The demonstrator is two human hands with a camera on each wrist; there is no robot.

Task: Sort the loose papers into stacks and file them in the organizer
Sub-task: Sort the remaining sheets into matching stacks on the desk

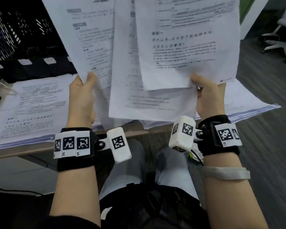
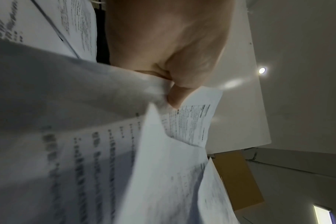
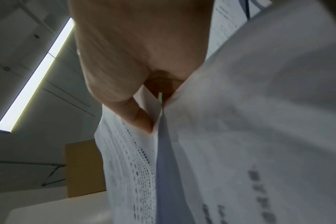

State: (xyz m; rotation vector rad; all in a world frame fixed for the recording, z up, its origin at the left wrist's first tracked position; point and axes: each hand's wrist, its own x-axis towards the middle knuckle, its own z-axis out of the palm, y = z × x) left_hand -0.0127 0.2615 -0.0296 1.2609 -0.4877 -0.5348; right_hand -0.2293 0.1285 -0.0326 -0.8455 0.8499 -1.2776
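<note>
Your left hand pinched one white printed sheet; your right hand pinched overlapping white printed pages, all raised and hiding the black mesh organizer behind. Paper stacks covered the desk; an office chair stood rightward.

Print on held papers too blurred.

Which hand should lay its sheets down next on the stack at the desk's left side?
Left, probably. The left hand pinches its sheet right beside the left stack; the right hand, gripping other sheets, would have to cross over.
</note>
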